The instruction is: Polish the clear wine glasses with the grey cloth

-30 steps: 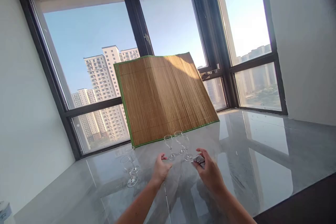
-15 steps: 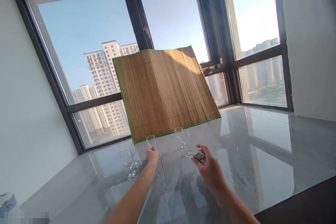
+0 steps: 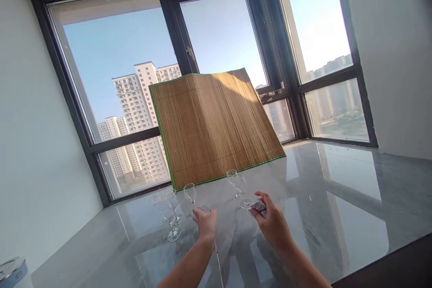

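Note:
My left hand [image 3: 205,222] is just right of a small stemmed glass [image 3: 190,192] that stands upright on the glossy grey counter. Its fingers are spread apart, slightly blurred, and partly cover the glass's foot. A crumpled grey-white cloth [image 3: 259,207] is pinched in my right hand [image 3: 273,220]. Near that cloth stand two more clear stemmed glasses, a front one [image 3: 240,184] and one behind it [image 3: 231,177]. Left of my left hand is another pair, a nearer glass [image 3: 166,211] and a farther glass [image 3: 171,198].
Against the window leans a brown bamboo mat [image 3: 216,126] with green edging, behind the glasses. Dark window frames [image 3: 124,140] surround the grey counter [image 3: 324,198]. A white-and-blue container [image 3: 13,272] shows at the lower left corner.
My left hand has let go of the middle glass and moved a little right and toward me, its fingers opening. My right hand keeps the cloth. The camera view has shifted slightly.

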Available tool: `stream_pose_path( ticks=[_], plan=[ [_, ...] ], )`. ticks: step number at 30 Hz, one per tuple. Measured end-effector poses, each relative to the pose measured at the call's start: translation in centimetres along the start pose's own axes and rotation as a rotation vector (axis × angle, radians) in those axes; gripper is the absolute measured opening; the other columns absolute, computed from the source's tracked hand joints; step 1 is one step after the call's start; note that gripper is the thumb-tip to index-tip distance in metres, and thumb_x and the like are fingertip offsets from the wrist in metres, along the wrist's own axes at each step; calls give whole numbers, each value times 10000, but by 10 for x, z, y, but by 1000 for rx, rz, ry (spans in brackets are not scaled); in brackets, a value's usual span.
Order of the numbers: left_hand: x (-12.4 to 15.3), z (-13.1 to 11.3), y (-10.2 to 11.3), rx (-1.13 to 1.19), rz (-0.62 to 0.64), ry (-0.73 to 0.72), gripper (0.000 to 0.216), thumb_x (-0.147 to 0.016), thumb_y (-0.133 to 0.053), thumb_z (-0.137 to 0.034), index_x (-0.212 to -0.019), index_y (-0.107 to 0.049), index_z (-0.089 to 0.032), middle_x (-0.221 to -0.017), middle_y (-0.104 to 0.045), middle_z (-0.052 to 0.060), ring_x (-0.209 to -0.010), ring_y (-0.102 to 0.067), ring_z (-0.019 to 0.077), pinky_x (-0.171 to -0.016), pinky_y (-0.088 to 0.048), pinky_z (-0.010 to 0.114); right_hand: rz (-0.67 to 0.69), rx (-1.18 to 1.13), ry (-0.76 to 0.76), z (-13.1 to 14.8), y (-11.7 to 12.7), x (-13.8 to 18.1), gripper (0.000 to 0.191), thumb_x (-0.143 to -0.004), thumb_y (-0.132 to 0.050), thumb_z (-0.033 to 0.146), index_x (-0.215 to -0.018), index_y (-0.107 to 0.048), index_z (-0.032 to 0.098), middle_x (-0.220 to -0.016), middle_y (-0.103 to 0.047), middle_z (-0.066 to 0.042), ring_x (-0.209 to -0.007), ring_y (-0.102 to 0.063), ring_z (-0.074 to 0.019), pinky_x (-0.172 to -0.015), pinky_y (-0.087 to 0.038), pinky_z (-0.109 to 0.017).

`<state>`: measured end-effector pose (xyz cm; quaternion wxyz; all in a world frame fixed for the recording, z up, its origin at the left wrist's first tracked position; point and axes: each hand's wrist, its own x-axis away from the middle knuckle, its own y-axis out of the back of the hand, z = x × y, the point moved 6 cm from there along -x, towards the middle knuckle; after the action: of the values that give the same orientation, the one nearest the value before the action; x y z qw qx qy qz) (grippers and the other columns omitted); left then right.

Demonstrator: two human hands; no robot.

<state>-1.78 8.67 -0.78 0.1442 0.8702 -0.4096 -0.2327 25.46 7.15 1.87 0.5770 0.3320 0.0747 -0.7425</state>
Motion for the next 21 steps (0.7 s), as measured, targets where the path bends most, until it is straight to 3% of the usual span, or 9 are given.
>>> stream_pose_path(
  ticks=[3, 7, 10, 15, 21],
  plan=[
    [11, -28, -40, 26, 60, -83, 863, -673, -756, -356, -1398, -328, -164, -1319, -527, 204, -1213, -550, 325, -993, -440, 402, -5, -2, -3, 1, 0, 0, 354, -808, -558, 331, -1154, -532, 260, -871, -695, -9, -739, -669, -197, -669, -482, -274],
    [7, -64, -86, 49, 154, -196, 1002, -516, -870, -463, -1335, -397, -134, -1478, -385, 272, -1421, -334, 383, -1100, -351, 402, -9, -14, 5, 4, 2, -1, 336, -803, -554, 295, -1138, -530, 275, -913, -703, -7, -770, -685, -203, -679, -493, -280],
    [1, -72, -107, 66, 199, -185, 979, -533, -871, -463, -1315, -372, -151, -1464, -414, 266, -1371, -419, 363, -1067, -381, 396, -5, -39, 30, 9, 4, -1, 318, -798, -543, 255, -1115, -538, 280, -949, -712, -14, -825, -694, -209, -692, -498, -273],
    [2, -72, -115, 58, 148, -157, 632, -724, -745, -388, -1193, -382, -166, -1350, -495, 223, -1210, -552, 301, -979, -426, 397, 4, -13, 22, 13, 6, -1, 343, -787, -544, 232, -1128, -534, 275, -929, -705, -11, -817, -682, -204, -671, -489, -261],
    [-1, -75, -118, 44, 214, -224, 285, -716, -738, -340, -856, -536, -198, -1056, -642, 112, -1017, -616, 263, -886, -456, 348, -1, 5, 24, 14, 6, 0, 344, -785, -541, 240, -1128, -548, 261, -926, -699, -19, -785, -667, -202, -659, -484, -264]
  ],
)
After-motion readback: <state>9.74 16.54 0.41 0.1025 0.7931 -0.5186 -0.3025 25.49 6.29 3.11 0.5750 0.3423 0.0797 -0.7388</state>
